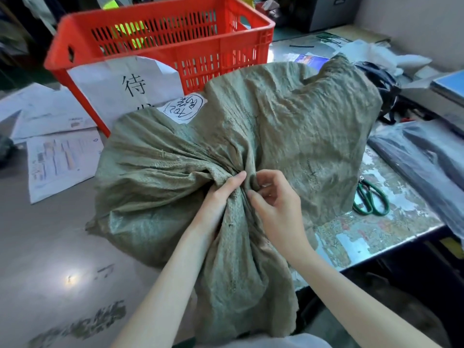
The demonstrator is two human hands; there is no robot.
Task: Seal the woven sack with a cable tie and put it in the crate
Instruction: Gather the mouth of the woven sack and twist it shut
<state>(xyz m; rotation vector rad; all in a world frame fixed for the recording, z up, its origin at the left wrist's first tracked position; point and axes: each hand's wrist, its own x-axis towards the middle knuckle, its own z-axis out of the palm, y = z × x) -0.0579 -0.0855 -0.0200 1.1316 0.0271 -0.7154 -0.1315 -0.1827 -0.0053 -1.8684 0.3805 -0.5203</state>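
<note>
Left hand [221,197], right hand [276,204] grip sack [288,126] neck; crate [160,15] contents unclear.

One head-worn wide-angle view looks forward and steeply down, close over the hands [248,197]; the table [50,234] fills the frame.

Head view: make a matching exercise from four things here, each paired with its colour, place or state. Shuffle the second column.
Column one:
1 woven sack
2 crate
3 scissors
4 left hand

Column two:
a green-handled, lying right of the sack
b red, standing behind the sack
c grips the gathered neck
d grey-green, neck bunched toward the person

Pairs: 1-d, 2-b, 3-a, 4-c
</note>
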